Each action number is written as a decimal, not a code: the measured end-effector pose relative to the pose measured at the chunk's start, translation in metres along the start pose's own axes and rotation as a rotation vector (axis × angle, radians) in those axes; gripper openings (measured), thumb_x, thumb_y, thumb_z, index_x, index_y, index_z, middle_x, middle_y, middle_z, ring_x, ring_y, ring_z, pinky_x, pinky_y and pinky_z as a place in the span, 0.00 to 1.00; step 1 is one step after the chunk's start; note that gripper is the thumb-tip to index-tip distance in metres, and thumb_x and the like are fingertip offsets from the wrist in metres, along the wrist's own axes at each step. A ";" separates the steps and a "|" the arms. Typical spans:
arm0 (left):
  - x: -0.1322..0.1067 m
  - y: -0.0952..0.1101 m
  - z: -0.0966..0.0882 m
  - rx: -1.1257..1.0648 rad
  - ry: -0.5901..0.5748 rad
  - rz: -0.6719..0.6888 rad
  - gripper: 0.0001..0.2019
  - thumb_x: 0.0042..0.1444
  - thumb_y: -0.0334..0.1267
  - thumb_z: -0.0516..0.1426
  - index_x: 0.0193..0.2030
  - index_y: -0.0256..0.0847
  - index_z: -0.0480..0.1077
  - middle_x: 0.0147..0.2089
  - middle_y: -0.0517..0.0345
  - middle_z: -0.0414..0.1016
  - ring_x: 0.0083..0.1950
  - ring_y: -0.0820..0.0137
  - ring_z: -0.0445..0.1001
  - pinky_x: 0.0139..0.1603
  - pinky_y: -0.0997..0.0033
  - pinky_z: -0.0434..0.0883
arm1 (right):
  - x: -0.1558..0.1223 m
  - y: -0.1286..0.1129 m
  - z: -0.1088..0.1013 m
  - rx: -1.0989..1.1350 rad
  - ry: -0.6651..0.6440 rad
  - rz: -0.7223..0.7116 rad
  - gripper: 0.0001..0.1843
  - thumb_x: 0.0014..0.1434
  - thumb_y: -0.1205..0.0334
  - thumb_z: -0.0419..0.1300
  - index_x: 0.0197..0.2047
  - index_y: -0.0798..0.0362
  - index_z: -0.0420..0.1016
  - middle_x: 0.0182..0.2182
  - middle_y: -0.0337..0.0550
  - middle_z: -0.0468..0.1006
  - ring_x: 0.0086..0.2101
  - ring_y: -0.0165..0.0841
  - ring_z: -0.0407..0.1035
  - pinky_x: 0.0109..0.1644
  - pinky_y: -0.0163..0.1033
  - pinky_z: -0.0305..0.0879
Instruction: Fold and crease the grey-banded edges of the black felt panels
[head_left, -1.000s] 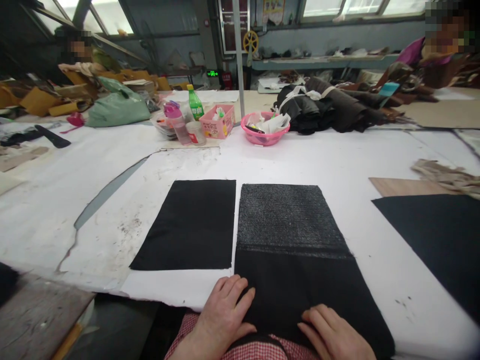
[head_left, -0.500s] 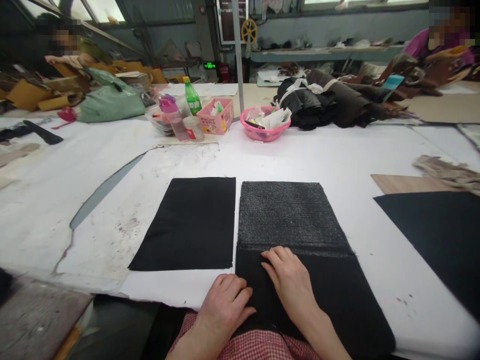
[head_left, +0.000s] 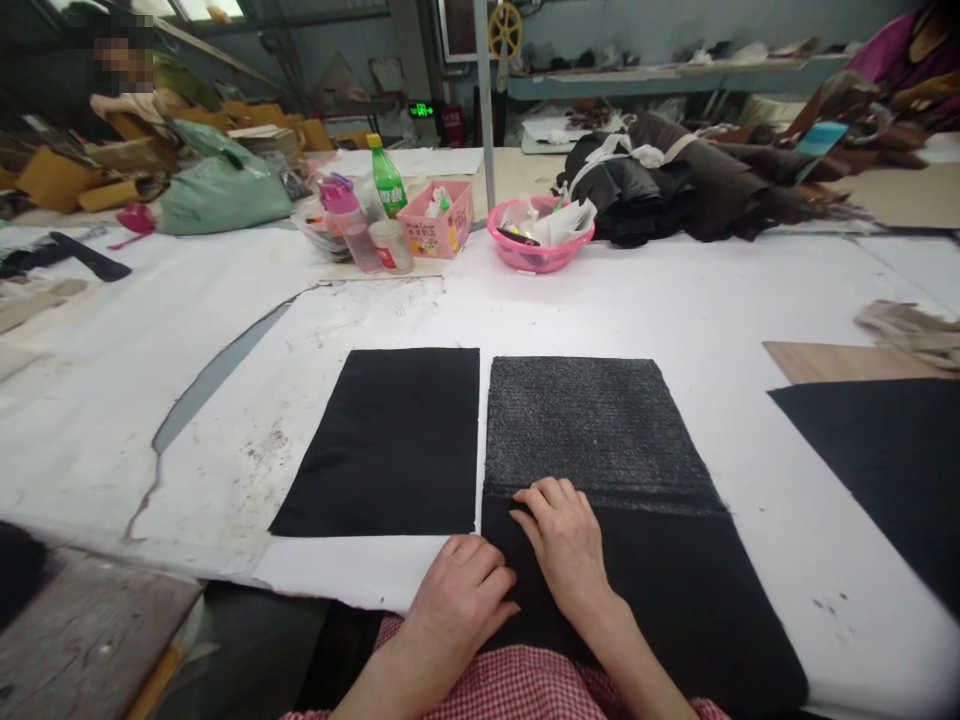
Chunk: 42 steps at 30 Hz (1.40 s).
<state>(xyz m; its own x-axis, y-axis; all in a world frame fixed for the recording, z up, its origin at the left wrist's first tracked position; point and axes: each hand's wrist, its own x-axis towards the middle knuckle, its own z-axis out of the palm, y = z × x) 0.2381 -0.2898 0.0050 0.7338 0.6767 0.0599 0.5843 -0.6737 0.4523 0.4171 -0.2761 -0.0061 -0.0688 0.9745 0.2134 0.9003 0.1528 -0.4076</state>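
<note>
A long black fabric piece [head_left: 660,590] lies in front of me, its near half folded over a rough grey half [head_left: 585,420]. My left hand [head_left: 461,590] rests flat on the near left edge of this fabric, fingers together and stretched out. My right hand [head_left: 566,540] lies flat on the folded black layer, fingertips at the fold line near the left side. Neither hand holds anything. A second black fabric rectangle [head_left: 390,440] lies flat just to the left, apart from both hands.
White paper [head_left: 675,300] covers the table. A large black sheet [head_left: 885,470] lies at the right. Behind stand a pink bowl [head_left: 538,238], a pink basket [head_left: 436,222], a green bottle [head_left: 388,182], a cup and a pile of dark cloth [head_left: 675,185]. Other people work at the far corners.
My right hand moved from the near edge of the fabric forward and left to the fold line. My left hand stayed at the near left edge.
</note>
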 end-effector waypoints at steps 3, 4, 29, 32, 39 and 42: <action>0.002 -0.002 -0.003 -0.012 -0.029 -0.013 0.10 0.56 0.36 0.64 0.42 0.41 0.70 0.40 0.57 0.72 0.43 0.61 0.68 0.44 0.57 0.69 | 0.000 0.001 0.002 0.010 0.010 0.003 0.04 0.63 0.67 0.62 0.40 0.49 0.72 0.37 0.41 0.73 0.39 0.38 0.65 0.41 0.44 0.59; 0.003 -0.004 -0.004 -0.012 -0.033 -0.014 0.10 0.56 0.37 0.64 0.42 0.41 0.70 0.40 0.58 0.71 0.43 0.61 0.68 0.44 0.57 0.69 | 0.000 0.001 0.003 0.013 0.013 0.005 0.03 0.63 0.67 0.62 0.40 0.49 0.72 0.37 0.41 0.73 0.39 0.38 0.65 0.41 0.44 0.59; 0.055 -0.039 -0.033 0.215 -0.002 -0.139 0.13 0.60 0.40 0.62 0.50 0.42 0.69 0.44 0.55 0.67 0.49 0.61 0.65 0.48 0.60 0.65 | -0.004 0.006 0.005 0.089 0.066 -0.026 0.04 0.65 0.65 0.60 0.36 0.50 0.72 0.37 0.40 0.72 0.40 0.36 0.65 0.44 0.43 0.58; 0.055 -0.039 -0.033 0.218 -0.003 -0.138 0.13 0.59 0.40 0.62 0.49 0.42 0.69 0.44 0.55 0.67 0.49 0.61 0.65 0.48 0.60 0.65 | -0.006 0.006 0.005 0.128 0.088 -0.046 0.04 0.64 0.66 0.60 0.36 0.50 0.72 0.40 0.40 0.73 0.43 0.36 0.65 0.47 0.43 0.58; 0.055 -0.039 -0.032 0.222 0.001 -0.136 0.13 0.60 0.41 0.62 0.49 0.42 0.69 0.44 0.55 0.67 0.49 0.61 0.65 0.48 0.59 0.65 | -0.007 0.006 0.005 0.188 0.105 -0.044 0.05 0.64 0.68 0.59 0.36 0.50 0.71 0.43 0.40 0.73 0.46 0.37 0.65 0.51 0.45 0.56; 0.054 -0.040 -0.030 0.212 0.046 -0.139 0.13 0.59 0.41 0.62 0.48 0.41 0.68 0.44 0.55 0.67 0.48 0.61 0.65 0.48 0.59 0.66 | -0.007 0.006 0.005 0.172 0.103 -0.043 0.05 0.64 0.68 0.59 0.36 0.49 0.72 0.42 0.40 0.73 0.45 0.37 0.65 0.51 0.46 0.57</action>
<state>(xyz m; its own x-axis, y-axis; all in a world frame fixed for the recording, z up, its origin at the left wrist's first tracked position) 0.2437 -0.2175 0.0164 0.6278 0.7766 0.0524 0.7416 -0.6173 0.2627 0.4208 -0.2808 -0.0142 -0.0531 0.9460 0.3198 0.8099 0.2282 -0.5404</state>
